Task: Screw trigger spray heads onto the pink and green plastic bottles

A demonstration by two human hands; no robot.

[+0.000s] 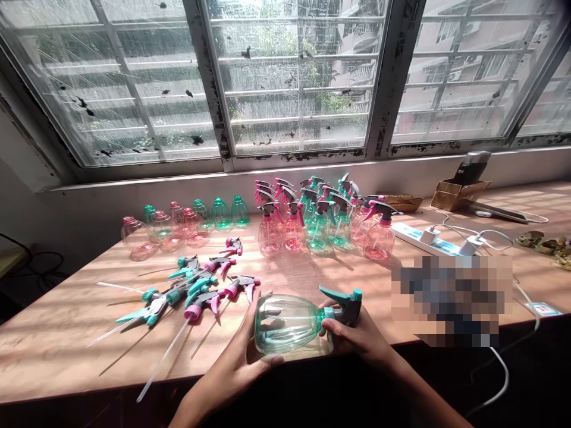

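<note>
A clear green spray bottle [285,324] lies sideways between my two hands at the table's front edge, its trigger head [345,306] pointing right. My left hand [252,351] is wrapped round the bottle's base. At the neck, my right hand [357,336] grips the teal collar with thumb and fingers. Left of the bottle, several loose pink and teal spray heads [194,312] lie in a pile with their thin tubes sticking out. Behind that pile stand several open pink and green bottles [172,229] without heads.
Several spray bottles with heads fitted [292,232] stand in rows at the back middle. To the right are a white power strip [428,239] with cables, a brown box [455,193] and a blurred patch [450,300]. Windows [294,77] rise behind the wooden table [53,351].
</note>
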